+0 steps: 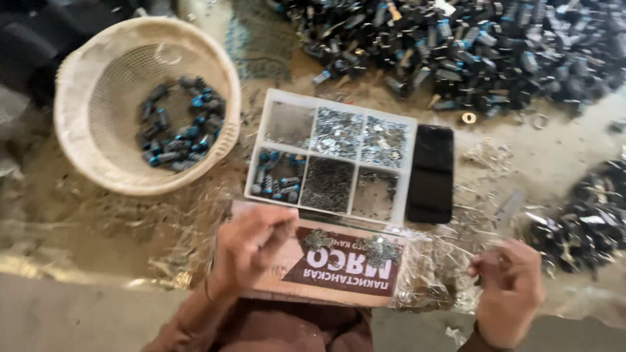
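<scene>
My left hand (251, 246) rests on a flat cardboard piece (326, 264) on my lap, fingers curled, pinching something too small and blurred to make out. Small heaps of tiny metal parts (375, 249) lie on that cardboard. My right hand (510, 287) hovers to the right of the cardboard with fingers drawn together; whether it holds anything is unclear. Just beyond the cardboard sits a white compartment tray (405, 171) with metal bits and small black-and-blue pieces (277, 182) in separate sections.
A white woven basket (85, 85) at the left holds several black-and-blue pieces. A black phone (432, 173) lies right of the tray. Large piles of dark pieces spread across the far floor (469, 45) and at the right (587, 225). Crumpled clear plastic surrounds the cardboard.
</scene>
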Tool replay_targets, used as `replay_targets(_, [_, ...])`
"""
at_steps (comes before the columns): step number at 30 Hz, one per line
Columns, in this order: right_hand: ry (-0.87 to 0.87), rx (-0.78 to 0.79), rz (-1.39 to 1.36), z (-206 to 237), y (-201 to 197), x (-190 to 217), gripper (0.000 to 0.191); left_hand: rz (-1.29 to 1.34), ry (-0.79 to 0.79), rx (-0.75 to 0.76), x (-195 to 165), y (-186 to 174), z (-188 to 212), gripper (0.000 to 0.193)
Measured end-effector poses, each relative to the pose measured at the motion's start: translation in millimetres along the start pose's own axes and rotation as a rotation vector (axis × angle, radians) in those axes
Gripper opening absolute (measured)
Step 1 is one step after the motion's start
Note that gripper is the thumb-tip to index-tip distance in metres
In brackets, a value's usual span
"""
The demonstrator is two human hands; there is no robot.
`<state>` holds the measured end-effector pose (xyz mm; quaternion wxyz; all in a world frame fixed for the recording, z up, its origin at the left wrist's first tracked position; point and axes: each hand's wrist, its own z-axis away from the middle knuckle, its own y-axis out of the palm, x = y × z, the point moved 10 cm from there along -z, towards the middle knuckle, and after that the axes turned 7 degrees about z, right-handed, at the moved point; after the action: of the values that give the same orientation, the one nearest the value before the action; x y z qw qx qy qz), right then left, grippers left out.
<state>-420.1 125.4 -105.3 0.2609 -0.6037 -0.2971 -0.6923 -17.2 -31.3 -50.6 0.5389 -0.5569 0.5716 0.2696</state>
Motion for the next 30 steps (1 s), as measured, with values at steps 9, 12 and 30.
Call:
replay_targets(9, [-0.371, -0.012, 0.907, 18, 28, 1, 0.019, -0.548, 0.173, 0.295, -9, 6, -66, 0.020])
replay_targets(12, [-0.528, -0.133, 1.070, 26, 29, 12, 0.025, -0.789, 0.112, 0.566, 5, 36, -71, 0.024])
replay_targets(30, [-0.113, 0.311, 0.221, 88, 139, -1, 0.021, -0.233, 0.391, 0.464, -91, 84, 5, 0.061])
